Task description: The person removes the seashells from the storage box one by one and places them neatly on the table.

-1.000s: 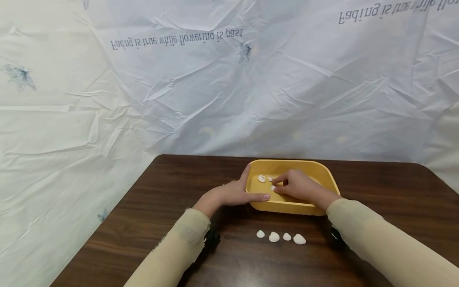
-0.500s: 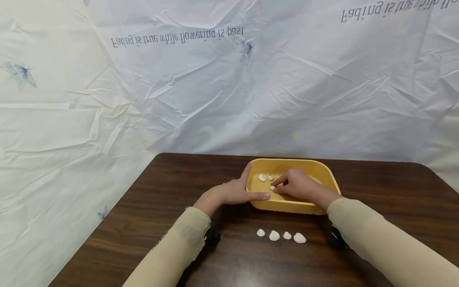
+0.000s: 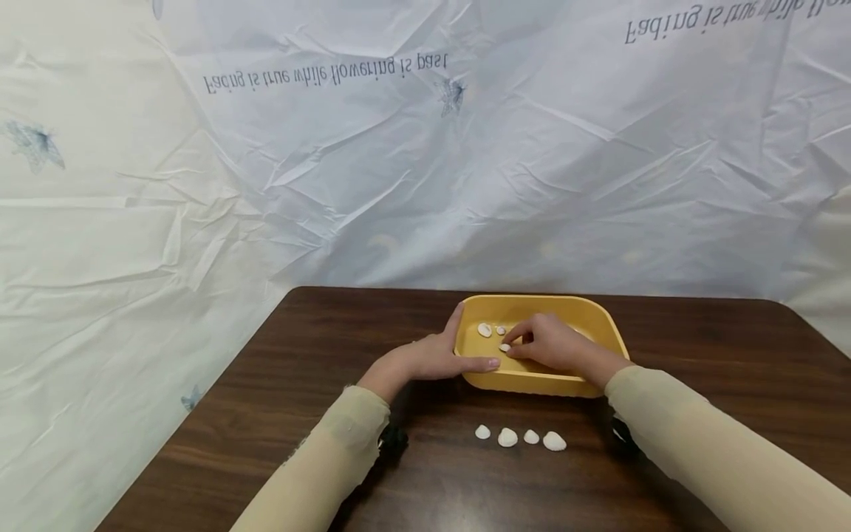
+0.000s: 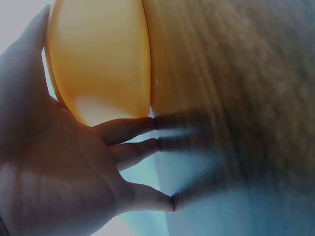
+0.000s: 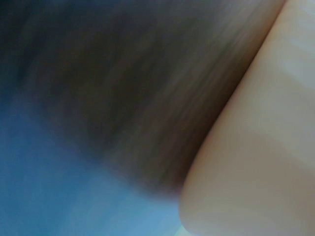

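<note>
In the head view, my right hand (image 3: pixel 548 343) reaches into a yellow tray (image 3: pixel 545 386) and pinches a small white seashell (image 3: pixel 504 347) between thumb and forefinger, low over the tray's floor. A larger white shell (image 3: pixel 484 330) and a smaller shell (image 3: pixel 501 331) lie in the tray, left of the fingertips. My left hand (image 3: pixel 432 358) steadies the tray's left end, its straight thumb along the near rim. From the left wrist, straight, spread fingers (image 4: pixel 135 150) reach down beside the tray's end wall (image 4: pixel 103 54). The right wrist view shows only blurred surfaces.
Several white shells (image 3: pixel 508 437) form a row on the dark wooden table (image 3: pixel 425 476), in front of the tray. Behind the table hangs a wrinkled pale cloth (image 3: pixel 465 185) with printed lettering. The tray stands near the table's back edge.
The pinched shell has turned flatter and shifted slightly left at my right fingertips. My left hand has stayed at the tray's end; the other shells lie where they were.
</note>
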`<state>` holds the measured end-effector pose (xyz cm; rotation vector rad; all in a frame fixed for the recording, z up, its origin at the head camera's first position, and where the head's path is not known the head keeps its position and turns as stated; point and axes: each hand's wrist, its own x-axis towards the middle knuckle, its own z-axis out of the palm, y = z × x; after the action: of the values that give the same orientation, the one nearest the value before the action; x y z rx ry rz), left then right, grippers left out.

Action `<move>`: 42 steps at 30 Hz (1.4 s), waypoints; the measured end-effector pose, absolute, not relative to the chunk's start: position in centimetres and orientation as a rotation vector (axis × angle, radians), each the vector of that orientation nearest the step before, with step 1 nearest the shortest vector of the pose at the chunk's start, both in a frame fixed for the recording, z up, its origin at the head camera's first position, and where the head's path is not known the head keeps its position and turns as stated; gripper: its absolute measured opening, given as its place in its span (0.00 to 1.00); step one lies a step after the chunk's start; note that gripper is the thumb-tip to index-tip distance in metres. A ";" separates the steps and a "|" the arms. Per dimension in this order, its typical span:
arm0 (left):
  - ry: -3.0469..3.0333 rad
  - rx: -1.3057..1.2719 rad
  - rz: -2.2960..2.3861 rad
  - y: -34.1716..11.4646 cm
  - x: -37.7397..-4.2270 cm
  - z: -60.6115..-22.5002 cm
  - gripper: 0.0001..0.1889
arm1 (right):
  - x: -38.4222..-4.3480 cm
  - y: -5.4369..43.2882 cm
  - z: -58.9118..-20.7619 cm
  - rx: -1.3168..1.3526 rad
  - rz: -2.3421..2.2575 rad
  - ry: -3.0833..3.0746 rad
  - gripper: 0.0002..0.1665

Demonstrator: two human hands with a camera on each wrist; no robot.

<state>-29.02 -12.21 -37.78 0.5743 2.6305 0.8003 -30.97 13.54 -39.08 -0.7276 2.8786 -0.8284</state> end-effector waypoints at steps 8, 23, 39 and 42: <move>2.621 0.565 0.818 -12.0 -29.2 -38.3 0.67 | -29.6 14.7 -36.7 -0.695 -0.911 2.953 0.16; 2.626 0.549 0.839 -13.0 -29.0 -38.1 0.68 | -22.0 18.4 -32.8 -0.837 -0.824 3.033 0.12; 2.640 0.551 0.805 -12.2 -28.9 -37.7 0.67 | -18.1 21.1 -40.2 -0.988 -0.882 2.857 0.08; 2.645 0.551 0.798 -12.0 -28.9 -37.8 0.67 | -18.0 21.3 -40.9 -0.952 -0.890 2.805 0.08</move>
<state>-28.93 -12.04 -37.83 0.5505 2.6449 0.7979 -17.99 21.32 -40.86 -0.9517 2.8053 -0.8896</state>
